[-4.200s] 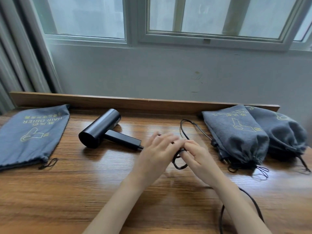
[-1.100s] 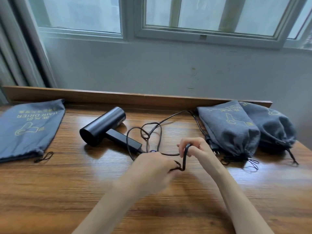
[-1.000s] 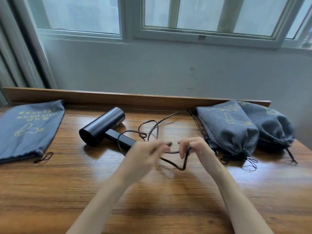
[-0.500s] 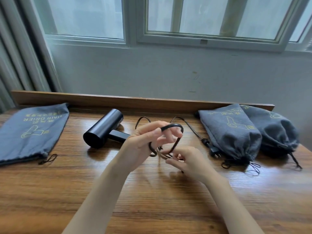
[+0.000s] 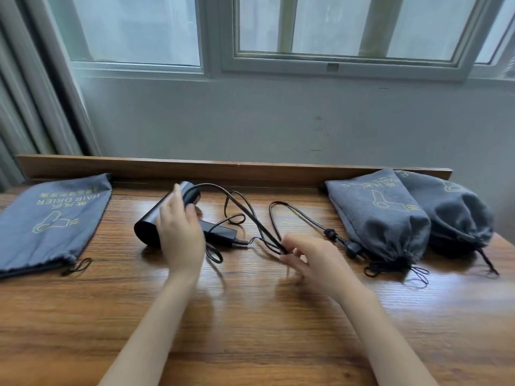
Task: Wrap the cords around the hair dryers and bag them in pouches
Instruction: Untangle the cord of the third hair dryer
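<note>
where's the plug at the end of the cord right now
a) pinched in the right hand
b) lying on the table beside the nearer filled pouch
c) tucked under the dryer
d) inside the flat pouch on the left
b: the plug lies on the table beside the nearer filled pouch, past the right hand, which pinches the cord further along, while the left hand holds the hair dryer.

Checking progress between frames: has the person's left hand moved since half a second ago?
Yes. The left hand went left and toward the wooden back rail, onto the black cylindrical hair dryer.
</note>
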Demonstrator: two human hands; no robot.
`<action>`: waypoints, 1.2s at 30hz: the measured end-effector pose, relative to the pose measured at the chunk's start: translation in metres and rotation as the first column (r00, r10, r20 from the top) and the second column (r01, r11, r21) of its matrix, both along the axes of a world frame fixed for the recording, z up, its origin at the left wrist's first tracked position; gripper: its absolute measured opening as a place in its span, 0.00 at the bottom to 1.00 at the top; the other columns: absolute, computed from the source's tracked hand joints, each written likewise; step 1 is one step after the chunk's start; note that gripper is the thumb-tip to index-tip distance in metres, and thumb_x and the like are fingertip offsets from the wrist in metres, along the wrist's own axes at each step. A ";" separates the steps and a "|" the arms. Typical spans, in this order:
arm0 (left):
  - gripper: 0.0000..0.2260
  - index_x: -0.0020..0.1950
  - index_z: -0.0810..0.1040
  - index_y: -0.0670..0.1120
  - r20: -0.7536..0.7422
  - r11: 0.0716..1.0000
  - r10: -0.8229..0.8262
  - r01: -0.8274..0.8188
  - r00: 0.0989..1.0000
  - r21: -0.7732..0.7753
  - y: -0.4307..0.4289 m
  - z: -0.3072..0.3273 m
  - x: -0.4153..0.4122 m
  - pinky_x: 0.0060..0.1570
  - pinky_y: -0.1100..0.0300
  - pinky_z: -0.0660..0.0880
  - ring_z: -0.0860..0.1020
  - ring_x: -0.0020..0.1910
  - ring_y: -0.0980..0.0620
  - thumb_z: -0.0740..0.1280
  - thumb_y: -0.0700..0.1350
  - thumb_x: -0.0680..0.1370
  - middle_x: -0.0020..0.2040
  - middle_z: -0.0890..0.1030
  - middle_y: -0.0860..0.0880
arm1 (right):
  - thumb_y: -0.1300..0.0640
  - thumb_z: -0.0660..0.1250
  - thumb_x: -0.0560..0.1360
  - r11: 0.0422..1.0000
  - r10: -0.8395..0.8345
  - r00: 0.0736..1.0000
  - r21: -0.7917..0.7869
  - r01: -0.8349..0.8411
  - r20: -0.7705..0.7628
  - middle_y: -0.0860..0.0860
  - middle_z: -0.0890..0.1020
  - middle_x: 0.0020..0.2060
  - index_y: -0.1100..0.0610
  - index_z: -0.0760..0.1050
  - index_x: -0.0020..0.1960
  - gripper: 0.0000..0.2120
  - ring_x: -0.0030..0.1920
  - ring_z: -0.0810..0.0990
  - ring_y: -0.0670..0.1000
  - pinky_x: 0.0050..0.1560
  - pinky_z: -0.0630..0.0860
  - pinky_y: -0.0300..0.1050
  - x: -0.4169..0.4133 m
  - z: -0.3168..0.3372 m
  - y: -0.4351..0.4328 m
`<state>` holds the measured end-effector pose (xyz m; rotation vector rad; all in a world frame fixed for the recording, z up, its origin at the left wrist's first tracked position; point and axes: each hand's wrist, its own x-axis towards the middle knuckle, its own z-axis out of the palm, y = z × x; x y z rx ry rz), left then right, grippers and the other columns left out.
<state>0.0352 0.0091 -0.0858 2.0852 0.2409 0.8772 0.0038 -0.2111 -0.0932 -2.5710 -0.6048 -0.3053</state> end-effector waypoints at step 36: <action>0.08 0.35 0.78 0.50 0.129 0.073 -0.979 0.869 0.155 -0.490 -0.022 0.005 -0.029 0.52 0.64 0.71 0.77 0.51 0.52 0.63 0.47 0.73 0.48 0.82 0.49 | 0.56 0.70 0.72 0.906 0.155 0.987 0.405 -0.127 -0.036 0.43 0.75 0.55 0.38 0.74 0.54 0.16 0.53 0.75 0.42 0.53 0.72 0.31 0.009 -0.016 0.010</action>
